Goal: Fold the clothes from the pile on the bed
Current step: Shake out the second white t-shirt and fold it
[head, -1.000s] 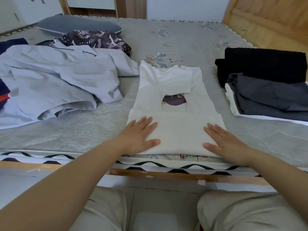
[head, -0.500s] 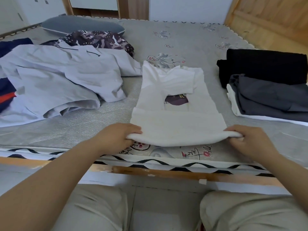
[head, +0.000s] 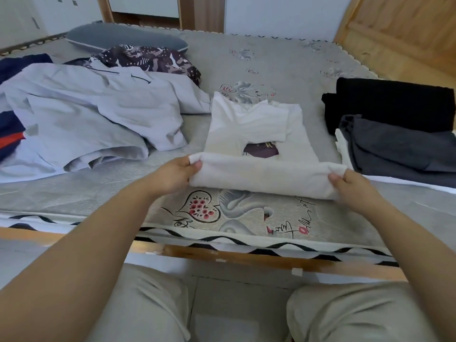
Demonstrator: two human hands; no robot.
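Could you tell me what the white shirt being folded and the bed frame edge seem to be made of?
The white shirt looks like soft matte knit cotton, though the fibre is uncertain: it bunches limply where both hands hold it. The bed frame edge looks like varnished wood, with orange-brown grain and a slight sheen.

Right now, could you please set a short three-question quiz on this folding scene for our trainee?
1. True or false: both hands grip the white T-shirt.
2. Which folded garment lies farthest from the person on the right: A black, B dark grey, C patterned?
3. Fill in: the unfolded pale blue shirt lies on the person's ____ side.

Key: 1 true, left hand and right hand each hold an end of its near fold; 2 A; 3 left.
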